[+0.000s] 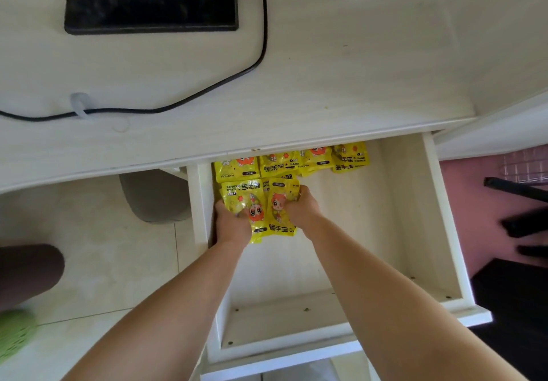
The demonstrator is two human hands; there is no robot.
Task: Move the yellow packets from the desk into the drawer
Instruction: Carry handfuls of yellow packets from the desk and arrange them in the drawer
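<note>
Head view: left hand (pixel 232 224) and right hand (pixel 303 210) clamp fingers (pixel 306 194) on "HAND WARMER" packets (pixel 278 229).

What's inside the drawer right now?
A row of yellow packets lines the drawer back; the left hand and right hand hold more at its left. The desk edge hides anything farther back.

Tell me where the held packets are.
Head view: left hand and right hand hold the yellow packets inside the open drawer, near its left wall, just before the back row of packets.
</note>
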